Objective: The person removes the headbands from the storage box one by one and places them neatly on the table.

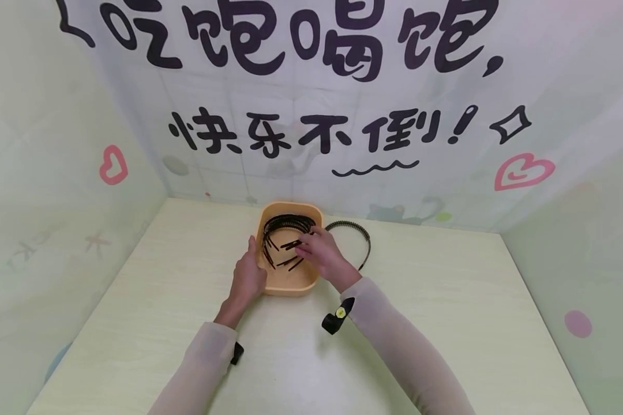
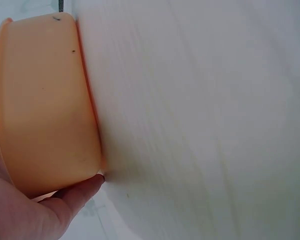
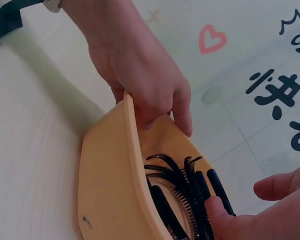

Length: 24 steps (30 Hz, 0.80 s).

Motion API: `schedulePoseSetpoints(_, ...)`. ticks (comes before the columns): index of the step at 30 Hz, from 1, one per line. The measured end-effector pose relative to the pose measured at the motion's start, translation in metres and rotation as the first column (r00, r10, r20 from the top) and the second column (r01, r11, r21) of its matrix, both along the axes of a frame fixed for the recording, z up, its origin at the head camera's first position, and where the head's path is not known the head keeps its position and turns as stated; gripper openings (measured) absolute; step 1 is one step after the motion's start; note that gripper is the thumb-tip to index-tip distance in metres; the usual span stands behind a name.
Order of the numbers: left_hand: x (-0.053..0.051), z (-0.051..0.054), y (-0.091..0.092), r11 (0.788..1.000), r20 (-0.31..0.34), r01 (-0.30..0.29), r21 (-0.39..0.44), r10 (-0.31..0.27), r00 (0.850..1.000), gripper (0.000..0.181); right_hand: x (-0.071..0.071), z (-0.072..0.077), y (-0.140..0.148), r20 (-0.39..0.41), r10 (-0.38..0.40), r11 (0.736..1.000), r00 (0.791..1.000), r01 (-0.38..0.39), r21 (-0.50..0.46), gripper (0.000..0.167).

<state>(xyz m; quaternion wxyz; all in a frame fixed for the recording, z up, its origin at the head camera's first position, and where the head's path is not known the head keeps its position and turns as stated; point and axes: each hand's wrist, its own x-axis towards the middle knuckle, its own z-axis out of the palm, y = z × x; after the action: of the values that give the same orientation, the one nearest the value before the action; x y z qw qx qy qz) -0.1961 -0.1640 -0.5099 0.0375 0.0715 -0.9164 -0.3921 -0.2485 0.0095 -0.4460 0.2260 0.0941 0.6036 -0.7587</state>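
A peach-coloured plastic bin (image 1: 289,283) stands on the table near the back wall. Several black headbands (image 1: 289,221) with toothed inner edges lie in it, their ends pointing various ways. My left hand (image 1: 248,275) grips the bin's left side, with the thumb at the rim and fingers against the outer wall (image 2: 45,100). My right hand (image 1: 323,253) reaches over the right rim, fingertips at the headbands' ends. In the right wrist view, its fingers (image 3: 277,186) are spread apart, and one fingertip touches the black tips. Another black headband (image 1: 366,233) lies on the table, right of the bin.
The pale wood-grain table (image 1: 436,311) extends to both sides and in front of the bin. A printed backdrop (image 1: 311,92) with large black characters rises behind it. Side panels (image 1: 592,242) enclose the table left and right.
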Motion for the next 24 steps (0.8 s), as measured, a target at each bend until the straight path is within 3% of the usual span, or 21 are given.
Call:
schedulePoseSetpoints(4,0.000,-0.001,0.000,1.000,-0.002,0.003,-0.002,-0.003,1.000,0.083,-0.001,-0.004,-0.002,-0.071,-0.031,0.993,0.997,0.039,0.111,0.058)
schedulePoseSetpoints(9,0.000,0.000,0.001,1.000,-0.005,0.004,-0.007,-0.004,1.000,0.083,-0.004,-0.006,-0.001,-0.184,-0.087,0.965,0.979,0.128,0.228,0.044)
schedulePoseSetpoints(16,0.002,0.003,0.002,1.000,-0.011,0.003,-0.027,-0.003,1.000,0.082,-0.008,-0.011,0.008,-0.267,-0.057,0.926,0.962,0.151,0.346,0.025)
schedulePoseSetpoints(20,0.001,0.003,0.002,1.000,-0.010,0.003,-0.024,-0.003,1.000,0.082,-0.010,-0.014,0.011,-0.269,-0.050,0.921,0.962,0.149,0.361,0.030)
schedulePoseSetpoints(24,0.001,0.002,0.001,1.000,-0.009,0.004,-0.027,-0.005,1.000,0.082,-0.010,-0.015,0.013,-0.243,-0.056,0.923,0.968,0.143,0.356,0.049)
